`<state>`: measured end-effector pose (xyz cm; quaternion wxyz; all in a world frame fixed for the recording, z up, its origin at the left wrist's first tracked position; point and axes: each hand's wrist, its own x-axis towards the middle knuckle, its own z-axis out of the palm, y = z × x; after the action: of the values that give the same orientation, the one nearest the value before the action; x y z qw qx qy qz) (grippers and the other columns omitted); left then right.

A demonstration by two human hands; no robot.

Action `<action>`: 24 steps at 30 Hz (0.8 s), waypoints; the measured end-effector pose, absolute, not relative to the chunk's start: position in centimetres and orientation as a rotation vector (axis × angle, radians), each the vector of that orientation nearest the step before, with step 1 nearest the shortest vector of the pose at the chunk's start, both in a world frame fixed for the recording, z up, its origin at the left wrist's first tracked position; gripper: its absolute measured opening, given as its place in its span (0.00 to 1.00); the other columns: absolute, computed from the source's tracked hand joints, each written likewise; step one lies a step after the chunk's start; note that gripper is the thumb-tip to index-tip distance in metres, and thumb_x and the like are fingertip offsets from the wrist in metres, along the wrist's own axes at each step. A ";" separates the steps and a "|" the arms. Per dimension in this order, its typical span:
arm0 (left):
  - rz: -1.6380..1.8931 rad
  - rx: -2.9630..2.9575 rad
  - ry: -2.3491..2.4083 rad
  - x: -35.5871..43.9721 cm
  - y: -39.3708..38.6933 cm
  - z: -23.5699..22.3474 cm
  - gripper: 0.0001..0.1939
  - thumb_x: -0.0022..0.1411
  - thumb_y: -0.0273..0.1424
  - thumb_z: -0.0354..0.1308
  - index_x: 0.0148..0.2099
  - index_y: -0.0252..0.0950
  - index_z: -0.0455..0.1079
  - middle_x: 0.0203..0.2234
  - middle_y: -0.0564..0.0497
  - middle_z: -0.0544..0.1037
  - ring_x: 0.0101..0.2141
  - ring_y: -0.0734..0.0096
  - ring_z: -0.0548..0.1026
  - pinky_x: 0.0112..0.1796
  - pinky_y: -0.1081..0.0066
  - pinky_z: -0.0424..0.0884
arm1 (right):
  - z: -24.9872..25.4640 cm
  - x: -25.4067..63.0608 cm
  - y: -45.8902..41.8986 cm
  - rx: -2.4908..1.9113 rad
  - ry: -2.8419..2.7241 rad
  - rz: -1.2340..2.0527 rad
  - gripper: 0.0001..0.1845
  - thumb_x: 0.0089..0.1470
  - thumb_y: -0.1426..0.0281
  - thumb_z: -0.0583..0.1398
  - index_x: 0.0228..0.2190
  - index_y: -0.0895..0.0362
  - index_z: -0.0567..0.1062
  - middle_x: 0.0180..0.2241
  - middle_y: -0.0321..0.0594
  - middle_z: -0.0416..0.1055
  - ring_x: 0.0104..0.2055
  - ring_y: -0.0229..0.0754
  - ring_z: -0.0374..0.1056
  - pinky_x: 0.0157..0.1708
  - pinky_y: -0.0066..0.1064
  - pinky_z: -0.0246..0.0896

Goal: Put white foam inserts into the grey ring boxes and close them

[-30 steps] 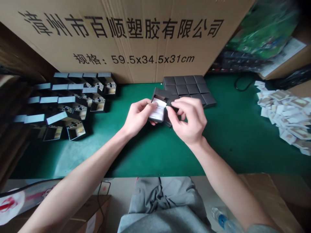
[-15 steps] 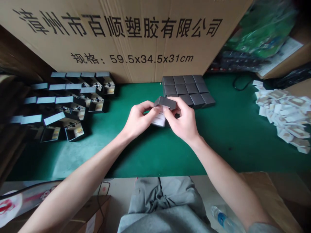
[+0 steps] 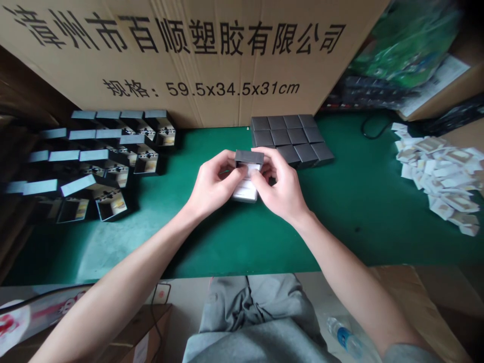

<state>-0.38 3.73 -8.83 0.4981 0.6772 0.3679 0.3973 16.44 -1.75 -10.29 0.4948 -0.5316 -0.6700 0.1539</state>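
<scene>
Between my two hands is a small dark hinged box (image 3: 249, 156), its lid raised and a white insert (image 3: 245, 191) showing inside. My left hand (image 3: 217, 179) grips its left side, thumb pressed on the white insert. From the right, my right hand (image 3: 279, 184) holds the same box, with its thumb also on the insert. The fingers behind the box are partly hidden. Just beyond my right hand sits a block of closed dark boxes (image 3: 289, 136) set in rows.
Rows of open dark boxes (image 3: 109, 164) stand at the left of the green table (image 3: 212, 242). A heap of white inserts (image 3: 440, 174) lies at the right. A large printed carton (image 3: 212, 65) rises behind. Below the table edge lies a plastic bottle (image 3: 344, 337).
The box in my hands has tipped, so its raised lid now faces me more and more of the white insert shows. Both hands keep their hold. The view has shifted slightly.
</scene>
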 end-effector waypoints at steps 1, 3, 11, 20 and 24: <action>0.972 1.623 0.890 -0.3 3.8 -8.7 0.10 0.63 0.37 0.64 0.41 0.36 0.75 0.33 0.51 0.80 0.34 0.68 0.76 0.35 0.72 0.72 | -10.3 16.4 -1.7 -1.284 -1.629 0.400 0.18 0.67 0.67 0.58 0.56 0.52 0.67 0.44 0.42 0.79 0.35 0.40 0.75 0.31 0.30 0.75; 0.988 1.587 0.866 -0.2 3.7 -8.6 0.07 0.63 0.35 0.64 0.39 0.37 0.73 0.34 0.52 0.80 0.35 0.69 0.76 0.37 0.72 0.72 | -10.4 16.2 -1.8 -1.271 -1.630 0.430 0.18 0.67 0.68 0.57 0.57 0.52 0.66 0.47 0.43 0.78 0.38 0.40 0.76 0.33 0.31 0.76; 0.909 1.252 0.752 0.0 3.5 -8.7 0.10 0.59 0.33 0.67 0.41 0.39 0.71 0.33 0.54 0.78 0.31 0.72 0.75 0.33 0.73 0.72 | -10.3 15.8 -2.1 -1.175 -1.648 0.341 0.24 0.65 0.69 0.58 0.60 0.52 0.66 0.55 0.48 0.74 0.48 0.45 0.77 0.43 0.36 0.79; 0.843 1.052 0.782 0.4 3.8 -8.2 0.15 0.49 0.35 0.72 0.37 0.36 0.73 0.28 0.52 0.78 0.24 0.75 0.73 0.26 0.74 0.72 | -10.6 15.9 -2.1 -1.103 -1.730 0.338 0.29 0.68 0.67 0.56 0.67 0.53 0.60 0.60 0.52 0.69 0.52 0.47 0.76 0.46 0.38 0.80; 0.782 1.044 0.774 0.2 3.8 -8.2 0.14 0.50 0.36 0.72 0.32 0.36 0.72 0.25 0.53 0.76 0.22 0.76 0.70 0.24 0.75 0.70 | -10.6 15.9 -2.1 -1.039 -1.712 0.420 0.27 0.69 0.63 0.56 0.65 0.54 0.63 0.61 0.53 0.67 0.52 0.47 0.76 0.45 0.37 0.80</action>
<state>0.19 3.82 -8.20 0.7260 0.4735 0.3508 0.3545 15.90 -2.14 -10.60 0.5207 -0.4334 -0.7144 0.1751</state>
